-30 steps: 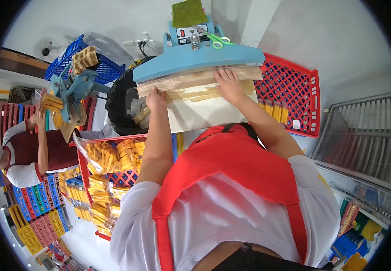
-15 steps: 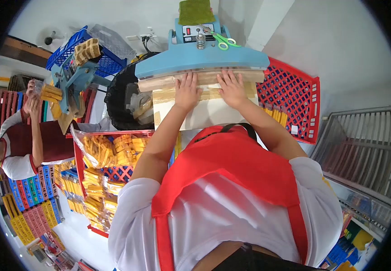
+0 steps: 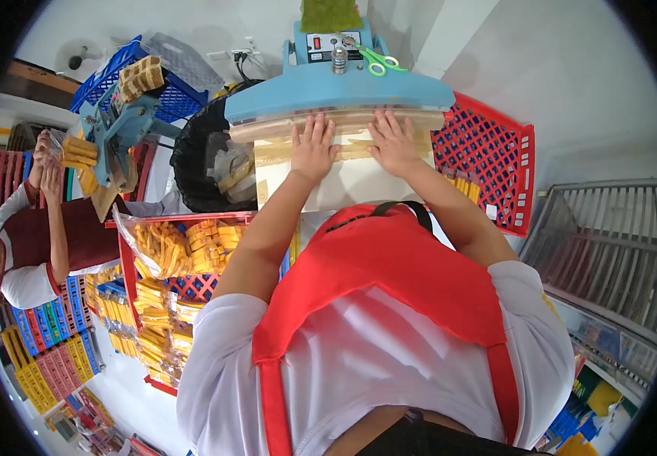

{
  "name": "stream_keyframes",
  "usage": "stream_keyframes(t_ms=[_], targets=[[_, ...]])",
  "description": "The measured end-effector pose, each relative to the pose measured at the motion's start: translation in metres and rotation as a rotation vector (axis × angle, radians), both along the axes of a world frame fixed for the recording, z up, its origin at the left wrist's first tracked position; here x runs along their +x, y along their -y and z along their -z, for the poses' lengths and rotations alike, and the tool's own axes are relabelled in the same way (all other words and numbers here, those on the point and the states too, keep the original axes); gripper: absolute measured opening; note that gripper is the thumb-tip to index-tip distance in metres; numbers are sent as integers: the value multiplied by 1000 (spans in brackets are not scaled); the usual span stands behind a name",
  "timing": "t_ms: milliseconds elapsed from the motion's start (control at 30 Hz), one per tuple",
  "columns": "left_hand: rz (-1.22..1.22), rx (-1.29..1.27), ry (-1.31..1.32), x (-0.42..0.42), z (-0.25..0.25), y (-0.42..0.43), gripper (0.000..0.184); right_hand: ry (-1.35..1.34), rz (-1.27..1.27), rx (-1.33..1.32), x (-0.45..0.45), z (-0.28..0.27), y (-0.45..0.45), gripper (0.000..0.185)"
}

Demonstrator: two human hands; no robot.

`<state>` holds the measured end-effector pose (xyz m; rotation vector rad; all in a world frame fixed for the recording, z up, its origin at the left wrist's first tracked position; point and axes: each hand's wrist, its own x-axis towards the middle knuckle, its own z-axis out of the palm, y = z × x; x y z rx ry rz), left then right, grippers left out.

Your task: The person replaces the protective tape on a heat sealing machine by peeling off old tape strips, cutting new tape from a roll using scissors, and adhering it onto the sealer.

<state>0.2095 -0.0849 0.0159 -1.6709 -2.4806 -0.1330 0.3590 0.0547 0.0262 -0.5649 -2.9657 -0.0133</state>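
Both my hands lie flat at the blue bag sealer, their fingertips just under its long curved bar. My left hand rests palm down with fingers stretched on the brown strip and the taped white board. Alongside it, my right hand is spread the same way on the right half of the board. I see no item held in either hand. Green-handled scissors lie on top of the sealer, beside a metal spring knob.
To the right stands a red crate with yellow packs. Left of the board is a black-lined bin with plastic scraps. Below it, a red crate holds bagged yellow pieces. At far left a co-worker handles a yellow pack at another sealer.
My hands stay flat in nearly the same place. The view has shifted slightly. The co-worker's hands and yellow pack appear a little farther left.
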Motion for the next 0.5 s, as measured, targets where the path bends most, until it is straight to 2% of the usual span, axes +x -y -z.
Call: stream_keyframes(t_ms=[500], targets=[[33,28,79,-2,-6,3,45,72,75,-86,-6,-8,6,46]])
